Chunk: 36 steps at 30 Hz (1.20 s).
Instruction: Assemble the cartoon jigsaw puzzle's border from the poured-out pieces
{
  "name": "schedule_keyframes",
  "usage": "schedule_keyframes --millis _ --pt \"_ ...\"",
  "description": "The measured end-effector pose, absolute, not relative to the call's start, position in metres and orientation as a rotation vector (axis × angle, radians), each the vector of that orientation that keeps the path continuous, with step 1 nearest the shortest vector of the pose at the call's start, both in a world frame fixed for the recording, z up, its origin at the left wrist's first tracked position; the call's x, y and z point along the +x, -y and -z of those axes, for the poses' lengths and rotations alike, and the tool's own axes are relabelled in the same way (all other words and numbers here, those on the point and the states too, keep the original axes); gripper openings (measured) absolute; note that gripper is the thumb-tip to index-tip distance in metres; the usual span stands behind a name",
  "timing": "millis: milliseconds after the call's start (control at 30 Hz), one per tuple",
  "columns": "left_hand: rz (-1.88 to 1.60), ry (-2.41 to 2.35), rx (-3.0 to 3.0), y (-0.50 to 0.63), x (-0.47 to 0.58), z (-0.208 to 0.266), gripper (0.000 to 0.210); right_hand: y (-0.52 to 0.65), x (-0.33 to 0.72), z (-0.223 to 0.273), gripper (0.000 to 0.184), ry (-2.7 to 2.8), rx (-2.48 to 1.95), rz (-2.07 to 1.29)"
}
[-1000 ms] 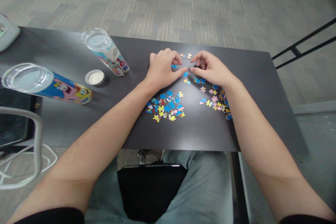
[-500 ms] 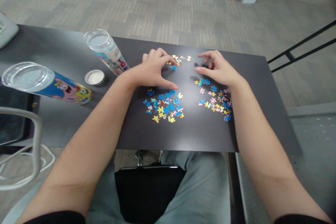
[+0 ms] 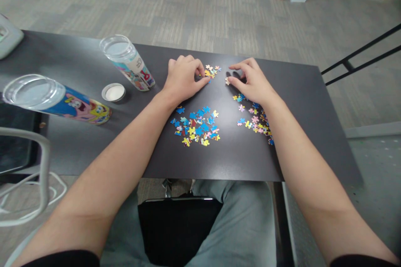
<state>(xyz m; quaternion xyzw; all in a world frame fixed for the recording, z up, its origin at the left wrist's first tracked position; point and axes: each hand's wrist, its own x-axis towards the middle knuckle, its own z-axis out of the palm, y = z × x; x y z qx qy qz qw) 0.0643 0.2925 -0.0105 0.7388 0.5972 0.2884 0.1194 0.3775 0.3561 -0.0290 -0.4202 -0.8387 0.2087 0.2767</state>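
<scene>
**Small multicoloured card-like jigsaw pieces [image 3: 205,127]: three groups out, none visibly joined**

From where I stand, left to right. Tall blue cylindrical tube, cartoon print, clear top [image 3: 86,106]: well left of the left hand [image 3: 184,76], nearer the body. Small round white-centred lid [image 3: 113,92]: also left of that hand. Pale printed cylindrical tube, clear top [image 3: 138,64]: beyond the lid.

Left hand: fingers curled, thumb at edge of the far mixed-colour piece group [image 3: 213,69]; can't tell if it pinches one. Mostly blue-and-yellow piece group [image 3: 197,125]: on the body side of that hand.

Pale single jigsaw piece [image 3: 227,81]: at right thumb tip, outside any group. Right hand [image 3: 234,73]: thumb and index spread, not closed on it. Pink-yellow-blue piece group [image 3: 255,119]: body side of right hand, partly behind forearm.

Progress, my call: grouping well along; pale piece unplaced, pieces look loose.
</scene>
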Motion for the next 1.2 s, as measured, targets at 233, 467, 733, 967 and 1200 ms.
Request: schedule_keyframes --millis 233,467,733,967,1200 --pt "-0.827 -1.631 2.146 -0.290 0.058 0.001 0.018 -0.353 0.374 0.026 0.024 2.276 -1.115 -0.604" --pt "-0.811 -1.668 2.126 -0.291 0.060 0.007 0.021 -0.353 0.378 0.021 0.026 2.265 -1.110 -0.667" --pt "-0.598 -1.553 2.191 -0.286 0.047 -0.002 0.064 -0.356 0.377 0.029 0.040 2.174 -1.107 -0.842" --pt "-0.433 -1.462 2.216 -0.281 0.039 -0.010 0.073 -0.352 0.378 0.018 0.037 2.208 -1.038 -0.947" --pt "-0.880 -1.605 2.122 -0.296 0.054 0.016 0.036 -0.352 0.378 0.020 0.027 2.162 -1.096 -0.841"
